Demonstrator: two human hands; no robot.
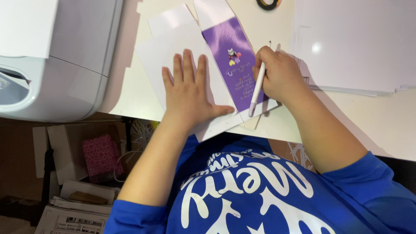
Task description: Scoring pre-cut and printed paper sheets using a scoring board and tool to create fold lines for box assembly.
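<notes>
1. Left hand [188, 93]: laid flat, palm down, fingers spread and fully extended, gripping nothing; it presses on the white part of the card sheet, near the table's front edge.
2. Right hand [279, 73]: curled closed around a pen-shaped tool, knuckles up, resting on the right margin of the purple panel.
3. Pen-shaped tool [258, 86]: slim, smooth white barrel with a pale lilac end; held tilted, its lower end touching the card at the purple panel's lower right corner.
4. Card sheet [182, 37]: flat, stiff, glossy white card cut in angular flaps; it lies on the table, running from the front edge towards the back.
5. Purple panel [232, 56]: long printed strip on the card, glossy violet, with a small figure and pale lettering; it lies between the two hands.
6. Table [138, 91]: smooth cream surface, matt.
7. Machine [56, 65]: rounded white and grey plastic housing, at the table's left edge.
8. Paper stack [355, 47]: flat white sheets, at the right side of the table, just beside the right hand.
9. Tape roll [268, 3]: dark ring, at the back edge, partly cut off by the frame.
10. Pink box [100, 155]: textured, below the table to the left, among cardboard.
</notes>
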